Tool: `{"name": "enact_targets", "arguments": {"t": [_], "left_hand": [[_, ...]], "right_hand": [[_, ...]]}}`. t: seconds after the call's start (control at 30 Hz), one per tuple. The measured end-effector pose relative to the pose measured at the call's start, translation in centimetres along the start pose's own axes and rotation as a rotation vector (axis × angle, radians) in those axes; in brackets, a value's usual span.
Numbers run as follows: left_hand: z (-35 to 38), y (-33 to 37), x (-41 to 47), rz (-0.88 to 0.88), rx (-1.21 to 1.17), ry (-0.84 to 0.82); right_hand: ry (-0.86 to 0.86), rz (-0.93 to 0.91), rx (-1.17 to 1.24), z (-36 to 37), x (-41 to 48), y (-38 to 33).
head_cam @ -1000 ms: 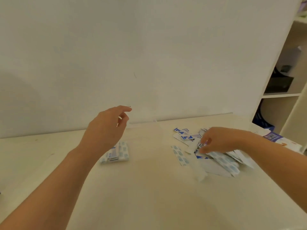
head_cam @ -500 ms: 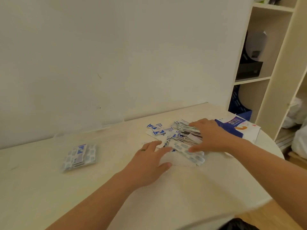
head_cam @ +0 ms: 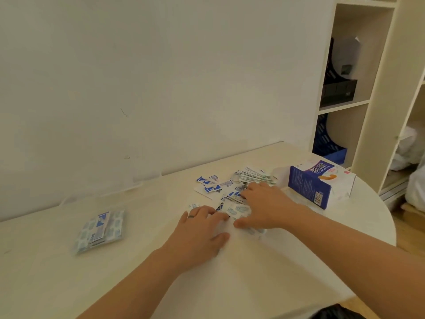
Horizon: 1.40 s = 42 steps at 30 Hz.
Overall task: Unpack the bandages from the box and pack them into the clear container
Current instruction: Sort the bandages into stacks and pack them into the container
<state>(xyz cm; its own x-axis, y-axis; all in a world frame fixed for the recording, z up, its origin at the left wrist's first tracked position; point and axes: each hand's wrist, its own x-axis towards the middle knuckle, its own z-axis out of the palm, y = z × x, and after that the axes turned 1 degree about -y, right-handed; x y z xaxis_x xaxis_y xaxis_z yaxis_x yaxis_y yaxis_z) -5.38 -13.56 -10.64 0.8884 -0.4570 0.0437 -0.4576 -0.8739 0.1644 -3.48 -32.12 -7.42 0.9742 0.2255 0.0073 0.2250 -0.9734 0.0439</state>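
You are pressing left hand (head_cam: 202, 231) and right hand (head_cam: 264, 207) flat on the bandage pile (head_cam: 216, 186). Small stack (head_cam: 101, 229) is lying leftward, nearer your left hand.

The right hand (head_cam: 264, 203) and left hand (head_cam: 202, 233) cover the near side of the loose bandage pile (head_cam: 230, 187), hiding the wrappers beneath — both forearms run off the near and right edges. At the left the bandage stack (head_cam: 100, 229) is blurred, and the clear container (head_cam: 142, 180) shows only faint edges, so whether the stack lies inside it cannot be told; print on the box (head_cam: 310, 183) is too small to read.
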Motion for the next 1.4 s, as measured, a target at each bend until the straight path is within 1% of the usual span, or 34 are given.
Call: {"name": "enact_targets", "arguments": {"t": [0.07, 0.13, 0.3, 0.47, 0.53, 0.67, 0.77, 0.9, 0.97, 1.0, 1.07, 1.1, 1.17, 1.23, 1.3, 1.4], "left_hand": [[0.0, -0.2, -0.2, -0.003, 0.000, 0.004], [0.0, -0.4, -0.4, -0.005, -0.008, 0.005], [-0.1, -0.9, -0.7, -0.013, 0.034, 0.009], [0.0, -1.0, -0.9, -0.014, 0.044, 0.026], [0.0, -1.0, -0.9, -0.014, 0.052, 0.035], [-0.2, -0.9, -0.9, -0.017, 0.069, 0.041], [-0.3, -0.9, -0.9, -0.033, 0.068, 0.050], [-0.8, -1.1, -0.8, -0.019, 0.018, 0.112], [-1.5, -1.1, -0.9, -0.014, -0.090, 0.177], [-2.1, -1.0, -1.0, -0.022, -0.200, 0.221], [-3.6, -0.9, -1.5, -0.074, -0.493, 0.320], [-4.4, -1.0, -1.8, -0.110, -0.652, 0.366], [-5.8, -1.4, -2.9, -0.173, -0.920, 0.357], [-6.2, -2.3, -4.5, -0.162, -1.099, 0.303], [-5.9, -3.4, -6.6, -0.158, -1.194, 0.318], [-5.3, -4.8, -9.6, -0.182, -1.236, 0.366]], "right_hand": [[-0.106, 0.042, 0.030, -0.4, 0.9, 0.2], [-0.164, 0.055, 0.096, -1.0, 1.6, 0.4], [-0.190, 0.027, 0.226, -2.0, 2.4, 0.6], [-0.193, 0.023, 0.264, -1.8, 2.3, 0.2], [-0.130, 0.030, 0.300, -1.6, 2.3, 0.1], [0.081, 0.075, 0.448, -1.5, 2.4, 0.3], [0.256, 0.042, 0.508, -2.5, 2.3, 0.7], [0.445, -0.013, 0.677, -4.8, 2.0, 0.7], [0.497, -0.025, 0.760, -6.1, 1.7, 0.3], [0.525, -0.027, 0.811, -6.9, 1.5, -0.1], [0.559, -0.041, 0.974, -8.1, 0.9, -1.0], [0.543, -0.064, 1.086, -8.4, 0.5, -1.7], [0.441, -0.131, 1.311, -8.4, -0.2, -3.9], [0.323, -0.205, 1.513, -7.1, -0.6, -6.8], [0.213, -0.278, 1.661, -5.2, -1.0, -10.5], [0.152, -0.336, 1.720, -2.5, -1.4, -14.9]]}}
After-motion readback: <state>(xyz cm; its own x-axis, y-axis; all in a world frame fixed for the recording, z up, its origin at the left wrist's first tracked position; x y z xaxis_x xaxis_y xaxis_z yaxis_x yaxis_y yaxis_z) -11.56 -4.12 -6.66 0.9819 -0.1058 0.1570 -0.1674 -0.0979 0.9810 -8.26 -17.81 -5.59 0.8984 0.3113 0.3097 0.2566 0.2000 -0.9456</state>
